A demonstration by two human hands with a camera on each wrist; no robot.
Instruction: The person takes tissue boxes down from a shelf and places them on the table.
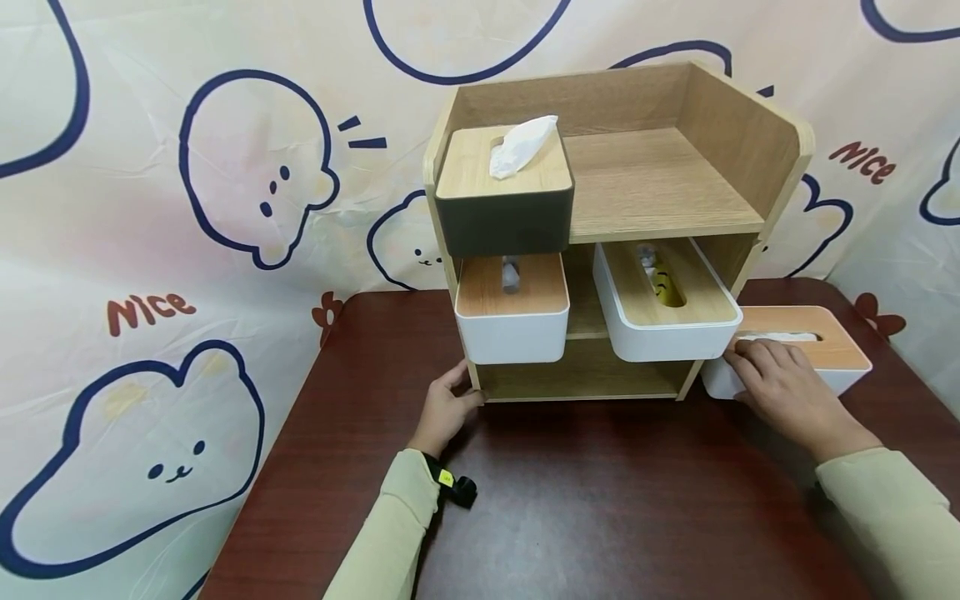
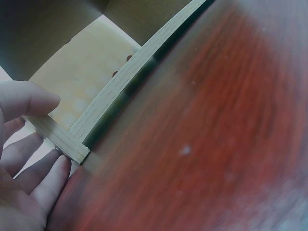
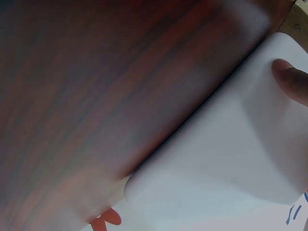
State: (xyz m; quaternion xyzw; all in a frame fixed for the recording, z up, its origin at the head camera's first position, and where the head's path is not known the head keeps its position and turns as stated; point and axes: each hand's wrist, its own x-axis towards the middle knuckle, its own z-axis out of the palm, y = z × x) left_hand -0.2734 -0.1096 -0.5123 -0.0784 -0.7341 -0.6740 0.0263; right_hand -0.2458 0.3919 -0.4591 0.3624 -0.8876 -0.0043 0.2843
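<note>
A wooden desktop shelf (image 1: 660, 179) stands on the dark red table. My left hand (image 1: 442, 410) grips the bottom front of its left side panel; in the left wrist view the thumb lies inside the panel (image 2: 65, 144) and the fingers outside. Beside the shelf's right side, a white tissue box (image 1: 840, 342) with a wooden lid sits on the table. My right hand (image 1: 787, 396) holds this box near its left end. The right wrist view shows the thumb (image 3: 288, 79) against the white wall, with the other fingers out of sight.
A dark tissue box (image 1: 506, 221) with a wooden lid and raised tissue stands at the shelf's top left. On the middle level, two white tissue boxes, left (image 1: 513, 337) and right (image 1: 675, 342), jut past the front edge. A patterned curtain (image 1: 247, 333) hangs behind the table (image 1: 585, 492).
</note>
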